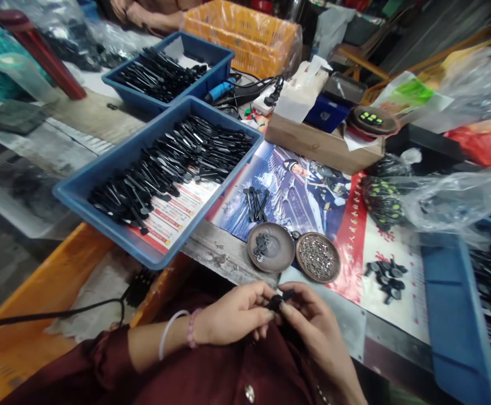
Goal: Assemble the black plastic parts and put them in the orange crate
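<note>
My left hand and my right hand meet in front of my body at the table's near edge. Both are closed, their fingertips pinching a small black part between them; fingers cover much of it, so its exact kind is hidden. Just beyond my hands stand two round brown dishes. The left dish holds small dark pieces, and the right dish is filled with small metal pins or rivets. Several black stick-like parts lie on the poster behind them. A cluster of short black parts rests to the right.
A blue tray of black stick-like parts lies at left, another blue tray behind it. One more blue bin stands at right. A cardboard box and orange crate are farther back. Another person's arm shows at top.
</note>
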Available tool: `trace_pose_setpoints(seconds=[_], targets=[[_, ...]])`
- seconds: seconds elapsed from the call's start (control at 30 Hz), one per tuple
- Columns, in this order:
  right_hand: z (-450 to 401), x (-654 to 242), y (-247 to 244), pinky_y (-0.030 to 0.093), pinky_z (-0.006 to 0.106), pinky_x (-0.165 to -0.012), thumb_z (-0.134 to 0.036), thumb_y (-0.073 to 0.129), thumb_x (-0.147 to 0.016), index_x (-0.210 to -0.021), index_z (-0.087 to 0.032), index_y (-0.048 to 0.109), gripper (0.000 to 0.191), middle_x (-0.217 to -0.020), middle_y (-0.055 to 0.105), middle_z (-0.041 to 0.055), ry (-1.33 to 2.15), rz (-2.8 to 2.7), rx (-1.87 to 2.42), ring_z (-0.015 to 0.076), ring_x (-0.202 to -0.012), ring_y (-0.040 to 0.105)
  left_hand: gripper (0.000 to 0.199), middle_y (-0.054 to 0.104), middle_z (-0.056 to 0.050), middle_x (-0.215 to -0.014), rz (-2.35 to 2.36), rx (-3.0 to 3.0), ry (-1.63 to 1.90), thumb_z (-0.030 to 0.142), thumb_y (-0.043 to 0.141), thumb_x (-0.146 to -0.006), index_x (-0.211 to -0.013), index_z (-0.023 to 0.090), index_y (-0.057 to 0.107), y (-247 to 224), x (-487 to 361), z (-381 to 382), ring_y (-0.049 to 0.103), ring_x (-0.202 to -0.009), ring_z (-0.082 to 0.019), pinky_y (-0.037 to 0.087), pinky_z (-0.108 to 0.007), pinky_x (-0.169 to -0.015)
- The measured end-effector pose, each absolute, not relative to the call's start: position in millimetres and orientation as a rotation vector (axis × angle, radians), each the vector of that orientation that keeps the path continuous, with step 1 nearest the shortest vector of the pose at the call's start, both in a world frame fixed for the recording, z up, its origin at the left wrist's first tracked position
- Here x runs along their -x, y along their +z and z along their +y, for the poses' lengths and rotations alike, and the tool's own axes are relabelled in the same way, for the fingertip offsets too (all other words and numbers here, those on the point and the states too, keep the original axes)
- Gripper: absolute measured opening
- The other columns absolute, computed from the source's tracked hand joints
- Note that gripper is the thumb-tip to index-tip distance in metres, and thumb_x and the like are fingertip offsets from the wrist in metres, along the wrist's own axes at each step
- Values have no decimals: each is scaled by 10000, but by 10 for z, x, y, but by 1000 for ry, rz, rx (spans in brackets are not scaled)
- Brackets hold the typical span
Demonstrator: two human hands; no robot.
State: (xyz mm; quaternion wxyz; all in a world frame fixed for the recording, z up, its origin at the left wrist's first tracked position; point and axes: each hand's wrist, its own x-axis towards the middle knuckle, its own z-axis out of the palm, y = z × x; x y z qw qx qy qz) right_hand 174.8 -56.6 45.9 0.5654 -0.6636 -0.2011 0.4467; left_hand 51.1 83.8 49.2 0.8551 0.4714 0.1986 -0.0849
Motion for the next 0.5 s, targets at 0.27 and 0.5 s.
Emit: trace_pose_setpoints(seconds=[0.27, 0.5], targets=[[-474, -1641, 408, 490, 262, -617, -416, 688, -847, -883, -201, 707, 219, -769, 693, 36, 927, -544, 1603, 179, -685, 624, 288, 618, 20, -682, 439, -985, -186, 428, 583, -891, -902, 168, 461, 485, -495, 793, 445, -421, -27, 332, -133, -390], [-530, -1801, 605, 510, 285, -650, -402, 677, -865, -981, -224, 703, 214, -835, 681, 38, 719, -592, 1718, 192, -742, 622, 325, 588, 54, -583, 468, -870, -111, 483, 576, -887, -897, 172, 483, 486, -425, 817, 350, -341, -17, 210, -131, -324]])
